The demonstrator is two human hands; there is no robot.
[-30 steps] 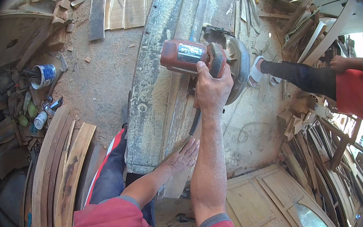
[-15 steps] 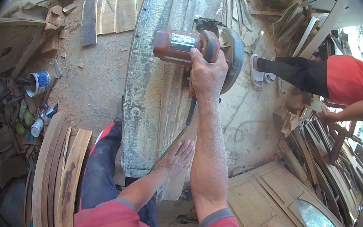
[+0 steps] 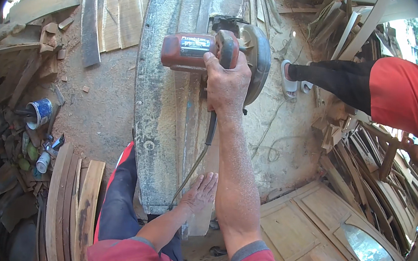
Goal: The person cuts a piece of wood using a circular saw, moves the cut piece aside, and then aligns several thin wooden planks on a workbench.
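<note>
A red circular saw (image 3: pixel 187 50) with a dark round guard rests on a long weathered workbench (image 3: pixel 155 124) dusted with sawdust. My right hand (image 3: pixel 228 83) is wrapped around its rear handle, and the forearm is speckled with sawdust. The saw's blade is hidden under the guard and body. A black power cord (image 3: pixel 200 155) runs from the handle back along the bench. Close to the near end, my left hand (image 3: pixel 201 192) lies flat, fingers stretched out, on a pale wooden board (image 3: pixel 201 221) along the bench's right side.
At right, another person in a red shirt (image 3: pixel 406 97) and sandals stands by stacked wood strips (image 3: pixel 371 171). A panelled wooden door (image 3: pixel 310 237) with oval glass lies at lower right. Curved planks (image 3: pixel 87 209), a paint bucket (image 3: pixel 40 111) and scraps fill the left side.
The whole view has shifted slightly, with bench and saw now further left. The saw stays in my right hand and my left hand stays flat. The other person's arm has moved lower and further right.
</note>
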